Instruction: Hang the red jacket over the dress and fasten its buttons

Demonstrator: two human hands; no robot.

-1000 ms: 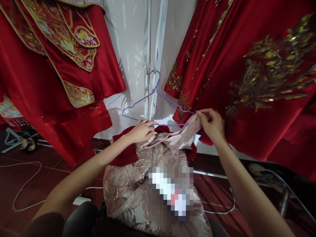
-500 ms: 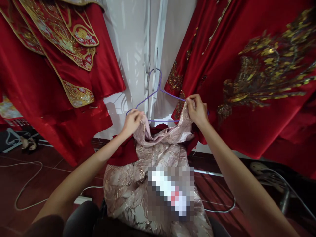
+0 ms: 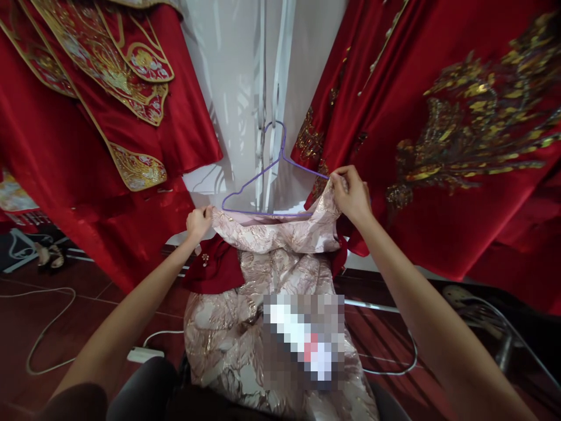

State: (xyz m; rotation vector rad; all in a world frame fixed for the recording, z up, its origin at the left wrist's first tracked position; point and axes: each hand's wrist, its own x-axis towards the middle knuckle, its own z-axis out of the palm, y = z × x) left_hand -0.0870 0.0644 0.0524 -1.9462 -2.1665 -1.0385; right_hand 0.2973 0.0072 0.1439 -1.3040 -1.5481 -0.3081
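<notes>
Left hand point(image 3: 198, 222) clenched on one end of pink brocade garment point(image 3: 272, 234), right hand point(image 3: 350, 196) pinching other end right at purple wire hanger point(image 3: 272, 175) — fabric stretched between, just under hanger's bottom bar. Hanger's right shoulder hidden behind right hand. Pixelated patch blocks lower garment. Red garment point(image 3: 214, 266) mostly buried underneath. Red embroidered robes point(image 3: 438, 117) cut off by frame on both sides.

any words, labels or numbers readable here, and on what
None can be read. The patch on the pink brocade garment is pixelated, so any text there is illegible. The red robes show only gold embroidery, no letters. The purple hanger is bare wire.
</notes>
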